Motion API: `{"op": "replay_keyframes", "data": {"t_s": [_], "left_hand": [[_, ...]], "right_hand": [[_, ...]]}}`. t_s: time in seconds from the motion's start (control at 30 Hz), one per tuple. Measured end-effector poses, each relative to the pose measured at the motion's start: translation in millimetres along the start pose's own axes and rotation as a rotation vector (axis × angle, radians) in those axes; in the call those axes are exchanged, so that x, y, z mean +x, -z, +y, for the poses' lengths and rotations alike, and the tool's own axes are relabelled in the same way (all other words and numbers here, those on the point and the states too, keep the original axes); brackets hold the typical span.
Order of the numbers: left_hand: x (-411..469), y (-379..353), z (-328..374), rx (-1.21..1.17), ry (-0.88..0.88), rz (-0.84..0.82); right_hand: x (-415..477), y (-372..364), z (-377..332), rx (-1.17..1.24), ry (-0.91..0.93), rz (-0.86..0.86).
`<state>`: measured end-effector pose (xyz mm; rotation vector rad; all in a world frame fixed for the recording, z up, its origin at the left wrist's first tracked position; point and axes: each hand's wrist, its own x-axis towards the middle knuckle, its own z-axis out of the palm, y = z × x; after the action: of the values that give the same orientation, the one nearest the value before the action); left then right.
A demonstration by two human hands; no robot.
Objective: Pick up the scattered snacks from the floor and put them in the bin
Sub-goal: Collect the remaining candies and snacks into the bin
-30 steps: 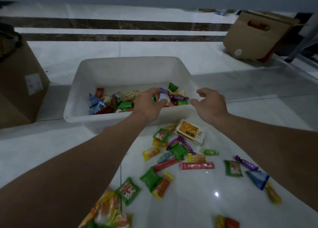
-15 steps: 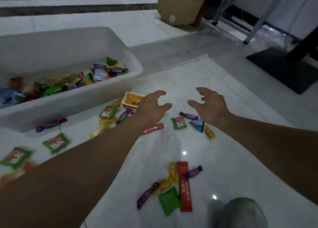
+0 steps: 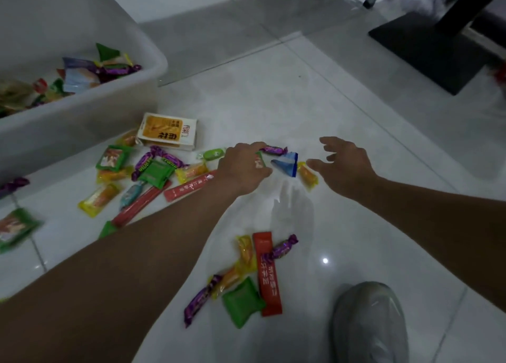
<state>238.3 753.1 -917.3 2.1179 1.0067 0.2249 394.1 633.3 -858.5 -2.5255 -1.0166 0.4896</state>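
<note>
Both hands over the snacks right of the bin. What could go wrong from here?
1. The left hand and right hand flank one tight cluster: blue packet, purple candy, yellow candy. They may bump or flick pieces across the glossy floor.
2. The shoe sits close to the near pile with the red stick and green packet; a step might crush or scatter it.

1. One white plastic bin is sitting on the floor.
2. One white-and-orange cardboard box is lying beside it.
3. Three red stick sachets are lying scattered.
4. One blue triangular packet is lying there.
</note>
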Motion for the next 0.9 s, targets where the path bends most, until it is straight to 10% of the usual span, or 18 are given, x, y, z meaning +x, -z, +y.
{"op": "replay_keyframes", "data": {"t_s": [0.9], "left_hand": [[28.1, -24.9, -29.2, -0.139, 0.003, -0.031]], "right_hand": [[34.2, -64.6, 17.7, -0.013, -0.233, -0.122]]}}
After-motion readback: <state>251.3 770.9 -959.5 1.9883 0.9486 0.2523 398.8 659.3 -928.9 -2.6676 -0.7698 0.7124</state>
